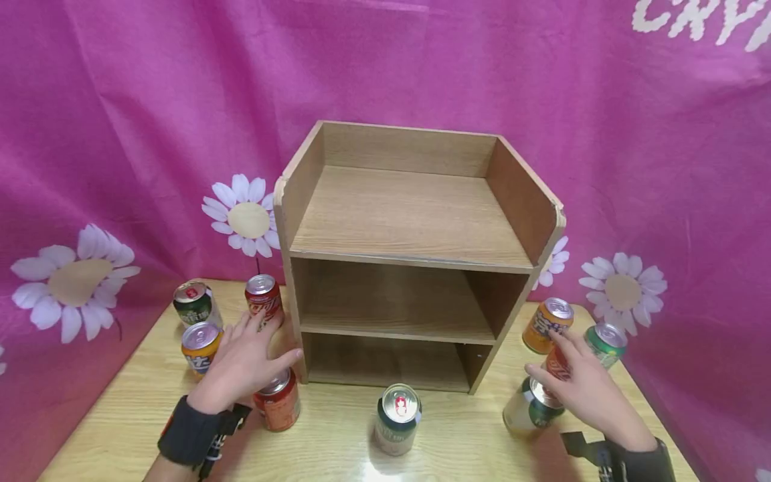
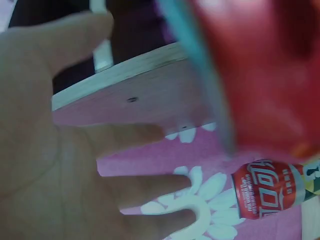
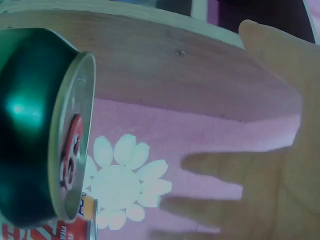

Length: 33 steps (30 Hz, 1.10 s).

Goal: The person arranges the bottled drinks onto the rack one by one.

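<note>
Metal cans point(image 1: 277, 405) are standing around the left hand point(image 1: 243, 363) and right hand point(image 1: 584, 388), both spread and empty, which should be descending steeply to avoid toppling neighbours.

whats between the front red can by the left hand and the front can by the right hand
In the head view, one upright pale-and-green can stands there, with bare tabletop either side.

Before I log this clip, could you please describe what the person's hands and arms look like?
The left hand and right hand are bare, without visible gloves or sleeves. A wide black band with dark hardware attached circles each wrist.
</note>
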### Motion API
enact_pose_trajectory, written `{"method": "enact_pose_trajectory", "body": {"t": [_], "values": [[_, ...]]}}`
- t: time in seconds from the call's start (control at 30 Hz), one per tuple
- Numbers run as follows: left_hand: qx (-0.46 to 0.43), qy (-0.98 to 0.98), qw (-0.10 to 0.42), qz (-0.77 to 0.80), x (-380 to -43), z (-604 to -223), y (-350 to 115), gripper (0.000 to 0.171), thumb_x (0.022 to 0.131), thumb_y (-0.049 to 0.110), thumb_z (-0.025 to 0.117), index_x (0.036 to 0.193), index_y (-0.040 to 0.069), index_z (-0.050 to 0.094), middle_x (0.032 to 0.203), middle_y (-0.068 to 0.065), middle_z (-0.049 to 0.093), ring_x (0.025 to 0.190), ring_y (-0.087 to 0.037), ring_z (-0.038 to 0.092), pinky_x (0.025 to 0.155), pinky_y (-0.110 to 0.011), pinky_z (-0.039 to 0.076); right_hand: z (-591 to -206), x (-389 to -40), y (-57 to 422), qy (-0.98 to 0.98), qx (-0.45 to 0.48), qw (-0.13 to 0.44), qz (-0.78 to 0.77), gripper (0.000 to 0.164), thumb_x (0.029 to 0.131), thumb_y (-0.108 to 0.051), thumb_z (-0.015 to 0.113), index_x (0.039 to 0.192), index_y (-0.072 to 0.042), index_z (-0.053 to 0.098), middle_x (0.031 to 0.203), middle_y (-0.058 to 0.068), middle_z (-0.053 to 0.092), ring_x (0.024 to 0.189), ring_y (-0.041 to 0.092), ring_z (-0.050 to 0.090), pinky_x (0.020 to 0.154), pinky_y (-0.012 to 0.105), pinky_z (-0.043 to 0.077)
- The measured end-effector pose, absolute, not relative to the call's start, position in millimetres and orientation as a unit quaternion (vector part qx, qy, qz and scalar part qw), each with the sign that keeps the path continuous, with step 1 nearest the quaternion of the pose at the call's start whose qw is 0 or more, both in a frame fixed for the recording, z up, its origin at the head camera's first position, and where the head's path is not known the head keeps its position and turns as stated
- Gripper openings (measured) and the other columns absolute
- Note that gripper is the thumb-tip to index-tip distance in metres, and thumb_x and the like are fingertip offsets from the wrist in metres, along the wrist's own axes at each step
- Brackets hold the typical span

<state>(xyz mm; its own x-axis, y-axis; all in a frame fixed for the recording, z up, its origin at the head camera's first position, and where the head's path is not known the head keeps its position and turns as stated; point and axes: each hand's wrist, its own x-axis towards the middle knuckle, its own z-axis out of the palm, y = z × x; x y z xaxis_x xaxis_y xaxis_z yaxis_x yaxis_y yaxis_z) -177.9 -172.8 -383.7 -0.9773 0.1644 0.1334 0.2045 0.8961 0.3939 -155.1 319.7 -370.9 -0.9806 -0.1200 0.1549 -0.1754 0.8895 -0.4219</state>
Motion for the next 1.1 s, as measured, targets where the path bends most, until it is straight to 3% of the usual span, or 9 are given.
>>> {"method": "enact_pose_trajectory", "body": {"t": [0.1, 0.23, 0.47, 0.63, 0.73, 0.87, 0.93, 1.1], "values": [[-0.102, -0.967, 0.065, -0.223, -175, -380, -174, 0.065, 0.086, 0.046, 0.064, 0.130, 0.000, 0.053, 0.131, -0.022, 0.051, 0.123, -0.044, 0.041, 0.096, -0.061, 0.033, -374, -155, 321, -0.965, 0.088, 0.061, 0.241, 0.069, 0.090, -0.042, 0.062, 0.135, 0.007, 0.041, 0.128, 0.029, 0.045, 0.114, 0.048, 0.046, 0.087, 0.063, 0.039], [-0.099, -0.958, 0.053, -0.264, -171, -374, -177, 0.057, 0.087, 0.041, 0.064, 0.126, 0.000, 0.056, 0.126, -0.019, 0.056, 0.115, -0.039, 0.050, 0.087, -0.056, 0.043, -379, -156, 322, -0.961, 0.093, 0.053, 0.254, 0.058, 0.091, -0.040, 0.061, 0.130, 0.003, 0.049, 0.120, 0.027, 0.055, 0.110, 0.047, 0.051, 0.084, 0.060, 0.042], [-0.107, -0.946, 0.039, -0.304, -172, -374, -179, 0.053, 0.089, 0.036, 0.063, 0.127, -0.001, 0.055, 0.125, -0.019, 0.057, 0.116, -0.037, 0.050, 0.090, -0.054, 0.043, -390, -154, 327, -0.954, 0.090, 0.034, 0.282, 0.058, 0.088, -0.034, 0.067, 0.127, 0.005, 0.051, 0.113, 0.027, 0.059, 0.104, 0.046, 0.056, 0.082, 0.058, 0.046], [-0.109, -0.940, 0.057, -0.318, -174, -378, -182, 0.049, 0.090, 0.033, 0.063, 0.124, -0.001, 0.057, 0.123, -0.018, 0.058, 0.116, -0.036, 0.051, 0.092, -0.053, 0.043, -395, -157, 328, -0.943, 0.105, -0.017, 0.315, 0.064, 0.083, -0.032, 0.072, 0.128, 0.007, 0.049, 0.118, 0.031, 0.056, 0.103, 0.044, 0.058, 0.083, 0.051, 0.049], [-0.112, -0.937, 0.063, -0.324, -174, -380, -184, 0.046, 0.091, 0.033, 0.062, 0.123, 0.000, 0.058, 0.123, -0.018, 0.058, 0.115, -0.035, 0.052, 0.091, -0.052, 0.043, -402, -159, 330, -0.937, 0.132, -0.043, 0.319, 0.064, 0.080, -0.030, 0.076, 0.126, 0.006, 0.050, 0.110, 0.019, 0.061, 0.096, 0.028, 0.061, 0.079, 0.039, 0.052], [-0.115, -0.936, 0.059, -0.328, -173, -378, -184, 0.047, 0.092, 0.033, 0.061, 0.124, -0.001, 0.057, 0.124, -0.018, 0.057, 0.116, -0.035, 0.051, 0.092, -0.052, 0.043, -413, -162, 339, -0.927, 0.178, -0.067, 0.323, 0.064, 0.075, -0.025, 0.079, 0.125, 0.003, 0.051, 0.095, 0.004, 0.057, 0.081, 0.008, 0.053, 0.068, 0.025, 0.047], [-0.119, -0.935, 0.057, -0.330, -173, -377, -183, 0.048, 0.093, 0.034, 0.060, 0.124, -0.002, 0.057, 0.123, -0.019, 0.058, 0.115, -0.036, 0.052, 0.091, -0.052, 0.043, -418, -164, 346, -0.920, 0.193, -0.075, 0.334, 0.066, 0.073, -0.021, 0.081, 0.127, 0.000, 0.050, 0.096, 0.004, 0.056, 0.080, 0.005, 0.052, 0.067, 0.023, 0.046], [-0.120, -0.932, 0.050, -0.338, -174, -378, -184, 0.051, 0.093, 0.035, 0.059, 0.127, -0.002, 0.054, 0.124, -0.020, 0.057, 0.116, -0.037, 0.051, 0.092, -0.053, 0.042, -430, -169, 361, -0.894, 0.236, -0.085, 0.372, 0.075, 0.070, -0.015, 0.082, 0.132, -0.002, 0.044, 0.115, 0.016, 0.058, 0.095, 0.002, 0.054, 0.077, 0.021, 0.048]]}}
